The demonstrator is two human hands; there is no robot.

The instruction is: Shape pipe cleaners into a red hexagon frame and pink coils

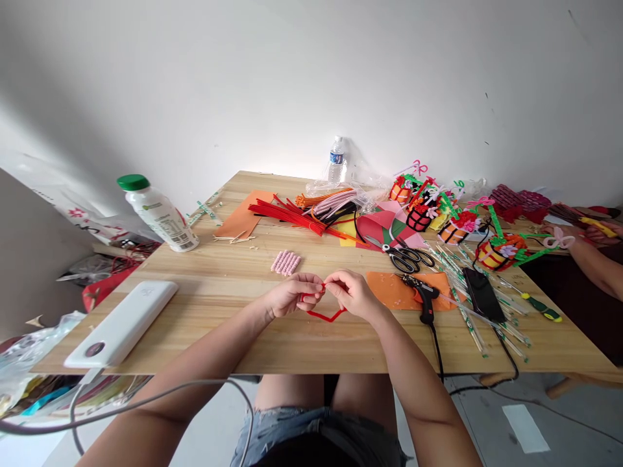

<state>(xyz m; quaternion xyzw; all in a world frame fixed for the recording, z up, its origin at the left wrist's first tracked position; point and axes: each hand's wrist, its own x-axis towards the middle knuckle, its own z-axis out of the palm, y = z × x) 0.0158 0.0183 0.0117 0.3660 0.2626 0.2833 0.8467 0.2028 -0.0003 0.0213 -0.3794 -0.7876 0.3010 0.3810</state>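
Observation:
Both hands meet above the front middle of the table, fingertips pinched on one red pipe cleaner (327,318). My left hand (296,295) is closed around a bent part of it. My right hand (349,292) pinches it close to the left fingertips, and a loose length hangs in an angle below. Just beyond the left hand lies a pink ribbed piece made of coiled pipe cleaners (286,262). Farther back is a bundle of red pipe cleaners (287,215), beside orange and pale pink ones.
A white power bank (124,324) and a green-capped bottle (158,214) stand left. To the right are scissors (403,256), a corded glue gun (426,298), a phone (483,295), wrapped sticks (467,311) and small flower baskets (455,227). Another person's arm (594,256) reaches in at far right.

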